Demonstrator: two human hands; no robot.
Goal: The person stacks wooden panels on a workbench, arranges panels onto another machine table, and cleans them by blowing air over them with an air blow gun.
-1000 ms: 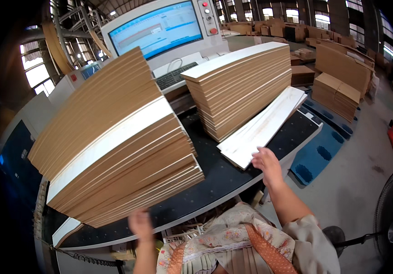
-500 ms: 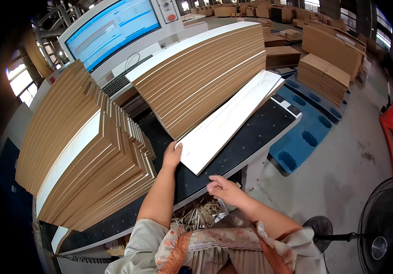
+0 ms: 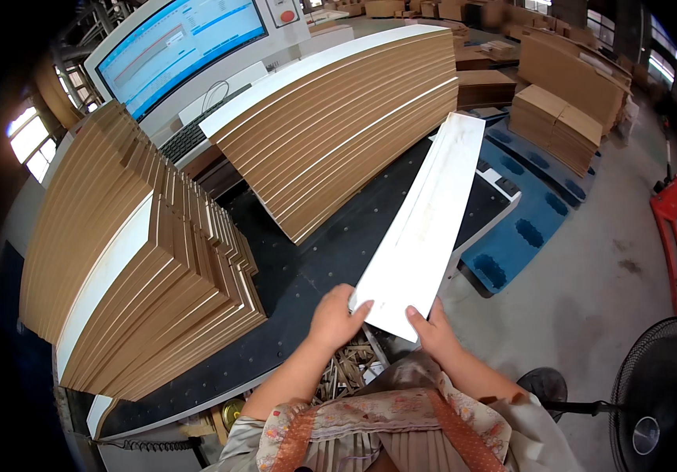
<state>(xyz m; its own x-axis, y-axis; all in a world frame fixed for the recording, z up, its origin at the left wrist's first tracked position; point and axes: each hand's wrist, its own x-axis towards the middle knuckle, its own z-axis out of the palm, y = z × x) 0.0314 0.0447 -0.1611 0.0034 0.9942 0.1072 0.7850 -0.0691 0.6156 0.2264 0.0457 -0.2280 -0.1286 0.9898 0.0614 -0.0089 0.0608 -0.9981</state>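
Note:
A long white board slants away from me over the right part of the black work table. My left hand grips the left edge of its near end, thumb on top. My right hand holds the right edge of that same end, thumb also on the white face. The fingers under the board are hidden. Beyond it stands a stack of brown-edged boards with a white top. Another large stack of such boards fills the left side of the table.
Behind the stacks are a screen and a keyboard. A blue pallet lies right of the table, with brown board piles beyond. A black fan and a red pallet jack stand at the right. Scraps lie below the table edge.
The white board has moved away from the far stack, swinging toward me and the right. My right hand, free before, has taken hold of its near end; my left hand has moved along with it.

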